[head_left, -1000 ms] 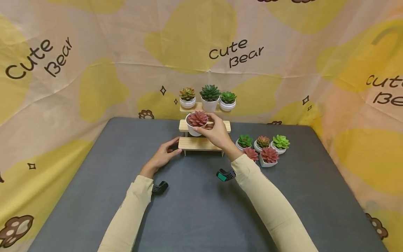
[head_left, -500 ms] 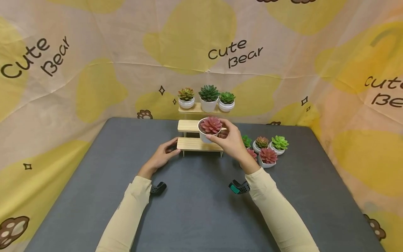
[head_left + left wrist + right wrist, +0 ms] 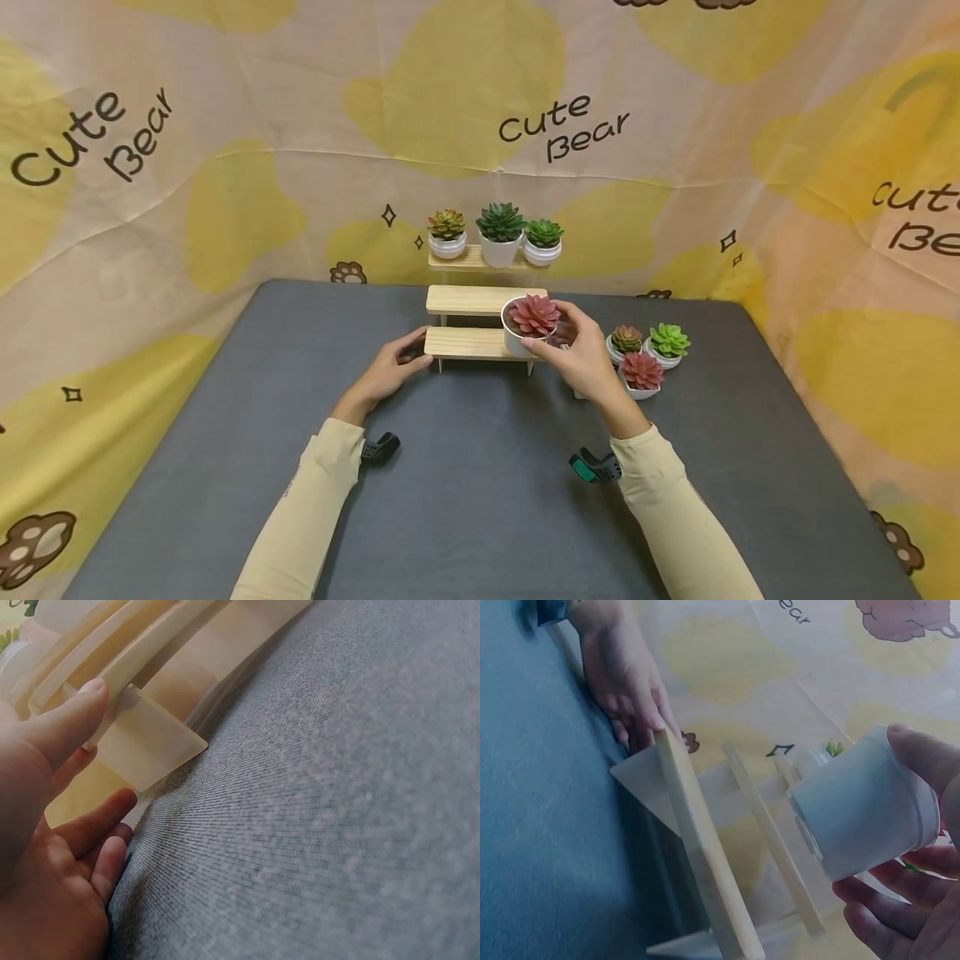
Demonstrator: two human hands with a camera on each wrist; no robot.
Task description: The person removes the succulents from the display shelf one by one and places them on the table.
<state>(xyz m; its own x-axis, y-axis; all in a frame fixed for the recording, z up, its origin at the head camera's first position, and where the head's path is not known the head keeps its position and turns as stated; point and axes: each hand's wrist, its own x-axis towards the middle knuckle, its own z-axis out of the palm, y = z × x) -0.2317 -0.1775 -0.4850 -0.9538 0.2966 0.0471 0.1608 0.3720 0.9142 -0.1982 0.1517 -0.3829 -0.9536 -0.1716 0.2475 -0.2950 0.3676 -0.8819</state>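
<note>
My right hand (image 3: 588, 362) grips a white pot with a pink succulent (image 3: 534, 315), thumb on one side and fingers on the other. In the right wrist view the white pot (image 3: 862, 810) is tilted and apart from the stand's steps. From the head it overlaps the right end of the lowest step on the three-tier wooden display stand (image 3: 465, 342). At that step's left end my left hand (image 3: 386, 371) holds the stand, its thumb on the board's edge in the left wrist view. On the top tier stand three potted succulents, the dark green one (image 3: 501, 222) in the middle.
Right of the stand, several potted succulents are grouped on the grey table (image 3: 465, 500), among them a light green one (image 3: 669, 339) and a pink one (image 3: 641, 371). My right hand partly hides this group. A patterned cloth (image 3: 300, 108) hangs behind the table.
My right hand has carried the pink succulent rightward and towards me, from before the middle tier to the right end of the lowest step. The left hand stays on the stand.
</note>
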